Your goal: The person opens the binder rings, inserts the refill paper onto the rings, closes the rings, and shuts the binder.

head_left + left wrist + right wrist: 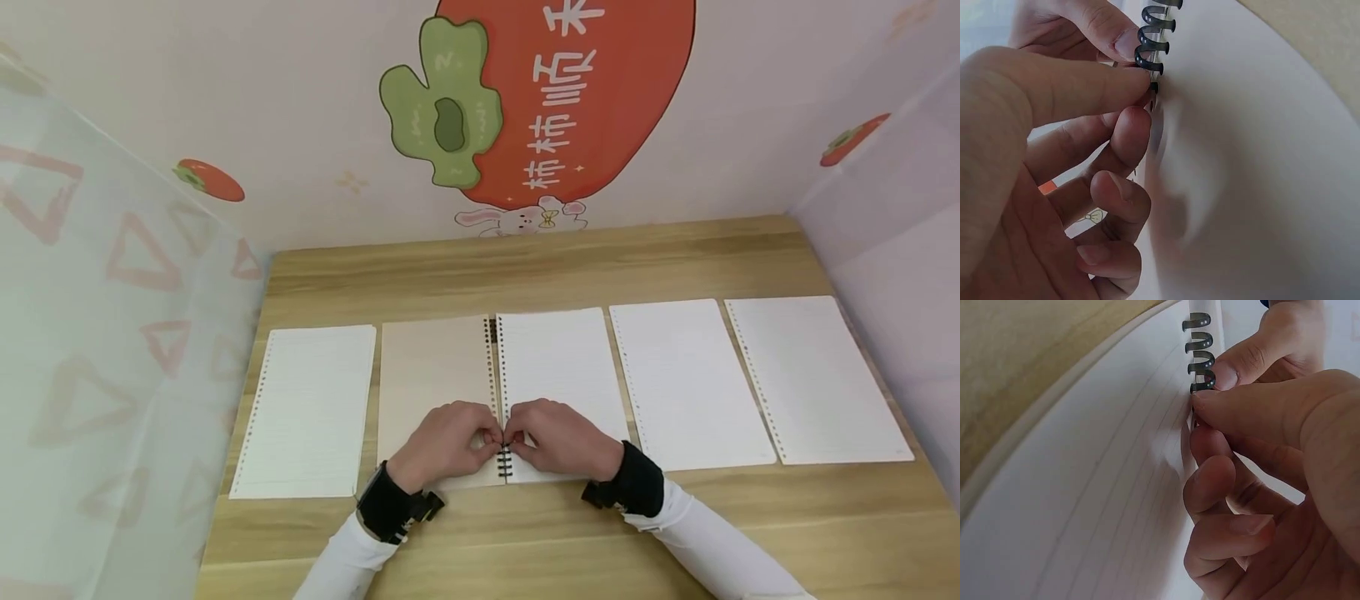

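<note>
An open loose-leaf notebook lies in the middle of the table in the head view, with a tan sheet (433, 358) on its left and a white lined page (561, 354) on its right. Black binding rings (505, 463) run down its spine near the front edge. My left hand (450, 437) and my right hand (561, 435) meet at the spine, thumbs and forefingers pinching the binding. In the left wrist view, closed binding rings (1154, 37) show just above the pinching fingers. Likewise, the right wrist view shows rings (1200, 353) looped through the page edge. The pinched ring is mostly hidden by fingertips.
One stack of punched lined paper (307, 412) lies left of the notebook. To the right are two more punched sheets, a nearer one (690, 383) and a farther one (817, 379). Printed cloth walls (300, 108) enclose the wooden table (525, 542) at the back and sides.
</note>
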### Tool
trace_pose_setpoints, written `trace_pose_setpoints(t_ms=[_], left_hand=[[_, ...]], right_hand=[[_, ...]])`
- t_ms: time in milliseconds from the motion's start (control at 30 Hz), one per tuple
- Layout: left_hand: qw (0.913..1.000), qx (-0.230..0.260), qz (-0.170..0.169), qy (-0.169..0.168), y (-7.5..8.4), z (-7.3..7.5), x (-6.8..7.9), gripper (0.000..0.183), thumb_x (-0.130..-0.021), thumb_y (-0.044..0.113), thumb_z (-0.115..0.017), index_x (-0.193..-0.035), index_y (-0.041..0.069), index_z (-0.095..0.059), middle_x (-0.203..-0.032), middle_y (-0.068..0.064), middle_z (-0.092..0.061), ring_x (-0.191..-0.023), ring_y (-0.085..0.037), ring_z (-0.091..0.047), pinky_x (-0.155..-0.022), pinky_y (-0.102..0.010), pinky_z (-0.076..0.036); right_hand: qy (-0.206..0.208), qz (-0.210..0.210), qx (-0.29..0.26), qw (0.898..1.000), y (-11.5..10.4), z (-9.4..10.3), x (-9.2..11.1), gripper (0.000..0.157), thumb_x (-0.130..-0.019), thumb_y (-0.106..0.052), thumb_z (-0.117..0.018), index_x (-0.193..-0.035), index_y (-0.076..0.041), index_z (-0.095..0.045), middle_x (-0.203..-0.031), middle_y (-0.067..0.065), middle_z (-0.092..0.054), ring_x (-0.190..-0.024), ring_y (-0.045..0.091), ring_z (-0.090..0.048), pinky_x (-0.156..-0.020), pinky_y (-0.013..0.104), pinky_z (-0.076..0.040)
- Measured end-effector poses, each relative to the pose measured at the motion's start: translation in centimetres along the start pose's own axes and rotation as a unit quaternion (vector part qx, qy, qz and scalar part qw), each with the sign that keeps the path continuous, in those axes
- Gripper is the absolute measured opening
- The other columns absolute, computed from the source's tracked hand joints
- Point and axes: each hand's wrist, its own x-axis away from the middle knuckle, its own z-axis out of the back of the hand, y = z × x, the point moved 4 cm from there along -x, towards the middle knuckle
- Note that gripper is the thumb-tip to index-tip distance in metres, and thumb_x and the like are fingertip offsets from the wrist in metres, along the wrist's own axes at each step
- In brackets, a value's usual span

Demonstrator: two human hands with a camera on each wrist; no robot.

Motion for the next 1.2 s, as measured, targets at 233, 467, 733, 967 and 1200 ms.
trace_pose_setpoints(t_ms=[233, 467, 733, 967, 1200], left_hand=[[0.9999, -0.004, 0.015, -0.002, 0.0, -0.2, 0.3, 0.008, -0.099, 0.018, -0.076, -0.095, 0.025, -0.08, -0.092, 0.017, -0.072, -0.084, 0.001, -0.064, -0.077, -0.024, -0.054], [0.9994, -0.028, 0.011, 0.014, 0.1, 0.0, 0.2, 0.008, -0.099, 0.02, -0.076, -0.093, 0.025, -0.077, -0.09, 0.016, -0.069, -0.08, 0.001, -0.06, -0.072, -0.023, -0.052], [0.9998, -0.017, -0.001, 0.009, 0.2, -0.3, 0.6, 0.01, -0.099, 0.017, -0.075, -0.094, 0.025, -0.078, -0.09, 0.017, -0.069, -0.079, 0.002, -0.059, -0.072, -0.021, -0.051], [0.9996, -0.022, -0.017, 0.003, 0.3, -0.2, 0.4, 0.009, -0.098, 0.018, -0.076, -0.095, 0.026, -0.079, -0.092, 0.018, -0.069, -0.081, 0.002, -0.06, -0.075, -0.022, -0.052], [0.9992, -0.03, -0.009, 0.022, 0.7, -0.1, 1.0, 0.007, -0.095, 0.021, -0.079, -0.093, 0.026, -0.074, -0.091, 0.018, -0.064, -0.082, 0.0, -0.059, -0.072, -0.022, -0.051]], right_hand=[[0.01, -0.003, 0.004, 1.0, 0.2, -0.3, 0.1, 0.014, -0.098, -0.009, -0.076, -0.095, -0.021, -0.082, -0.083, -0.016, -0.064, -0.072, 0.001, -0.053, -0.068, 0.02, -0.047], [0.037, 0.002, 0.022, 0.999, 0.0, 0.0, 0.1, 0.012, -0.099, -0.011, -0.076, -0.096, -0.021, -0.081, -0.085, -0.014, -0.067, -0.072, 0.001, -0.053, -0.069, 0.019, -0.046], [0.051, 0.002, 0.033, 0.998, -0.1, -0.5, 0.9, 0.012, -0.099, -0.013, -0.076, -0.094, -0.024, -0.08, -0.086, -0.017, -0.066, -0.073, -0.001, -0.052, -0.068, 0.019, -0.045], [0.046, -0.009, 0.024, 0.999, 0.0, -0.7, 1.1, 0.012, -0.1, -0.014, -0.075, -0.097, -0.024, -0.08, -0.089, -0.017, -0.066, -0.073, -0.001, -0.053, -0.069, 0.018, -0.046], [0.048, -0.003, 0.015, 0.999, -0.1, -0.8, 1.0, 0.011, -0.099, -0.013, -0.075, -0.098, -0.023, -0.08, -0.092, -0.015, -0.068, -0.076, 0.001, -0.057, -0.071, 0.019, -0.048]])
